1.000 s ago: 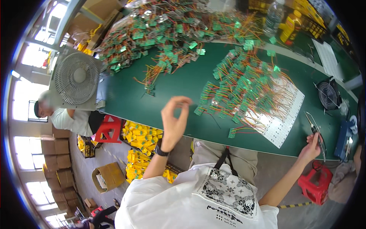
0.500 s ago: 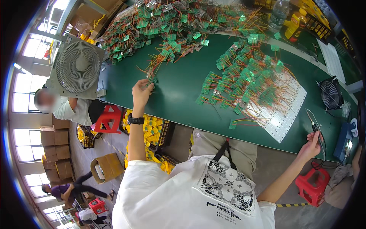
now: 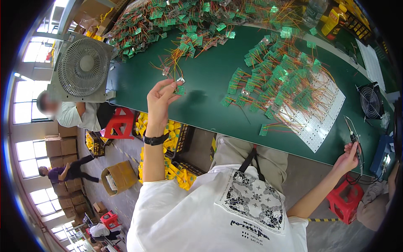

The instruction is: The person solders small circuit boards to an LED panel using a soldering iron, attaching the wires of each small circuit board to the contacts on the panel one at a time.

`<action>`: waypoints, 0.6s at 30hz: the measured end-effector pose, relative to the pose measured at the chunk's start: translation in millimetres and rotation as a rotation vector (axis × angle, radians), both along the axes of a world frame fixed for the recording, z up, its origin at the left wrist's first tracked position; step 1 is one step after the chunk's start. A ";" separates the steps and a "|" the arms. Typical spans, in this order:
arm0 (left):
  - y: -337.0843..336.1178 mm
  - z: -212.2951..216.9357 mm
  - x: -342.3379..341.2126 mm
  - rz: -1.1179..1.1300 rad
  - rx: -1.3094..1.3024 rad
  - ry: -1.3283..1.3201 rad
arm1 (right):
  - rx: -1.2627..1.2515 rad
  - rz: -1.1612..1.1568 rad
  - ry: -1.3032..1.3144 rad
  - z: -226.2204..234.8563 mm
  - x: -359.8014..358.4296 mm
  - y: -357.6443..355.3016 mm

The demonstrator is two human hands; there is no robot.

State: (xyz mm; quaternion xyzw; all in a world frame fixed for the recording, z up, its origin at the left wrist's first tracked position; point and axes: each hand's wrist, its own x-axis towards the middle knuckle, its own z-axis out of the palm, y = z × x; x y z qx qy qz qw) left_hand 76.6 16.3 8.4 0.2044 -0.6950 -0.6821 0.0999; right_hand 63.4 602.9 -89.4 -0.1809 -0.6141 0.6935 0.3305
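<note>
Between the thumb and fingers of my left hand (image 3: 159, 101) is a small green circuit board (image 3: 180, 90) with thin wires and a little metal part. It is held above the green table (image 3: 205, 107), over a faint shadow. Just beyond these fingers, a loose cluster of wired boards (image 3: 191, 42) trails from a big heap of them (image 3: 147, 29). My right hand (image 3: 347, 159), out at the table's right edge, grips a soldering iron (image 3: 353, 137), its tip pointing away from me. Many wired boards (image 3: 273, 84) overlap on a white perforated sheet (image 3: 315, 140) between my hands.
A large grey fan (image 3: 86, 65) stands at the left, a small black fan (image 3: 371, 102) at the right. Near my right hand is a blue box (image 3: 381, 153) with cables. Bottles (image 3: 334, 21) stand far right. Crates of yellow parts (image 3: 178, 174) and red stools (image 3: 345, 199) are below.
My left hand has moved slightly right, raising the circuit board away from the cluster. The right hand keeps its grip on the soldering iron. A background person has walked left, and the view has shifted slightly.
</note>
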 end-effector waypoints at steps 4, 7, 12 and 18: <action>18.5 2.3 5.2 -0.002 -0.019 0.024 | 0.012 0.019 -0.007 -2.4 -0.3 1.3; 29.1 5.7 8.1 -0.031 -0.059 0.041 | 0.021 0.029 -0.007 -3.3 -0.2 2.4; 37.1 7.7 8.9 -0.100 -0.143 0.023 | 0.024 0.017 -0.016 -2.0 0.5 4.0; 94.4 2.3 -19.9 -0.299 -0.314 0.134 | -0.037 -0.071 -0.031 3.6 4.6 4.1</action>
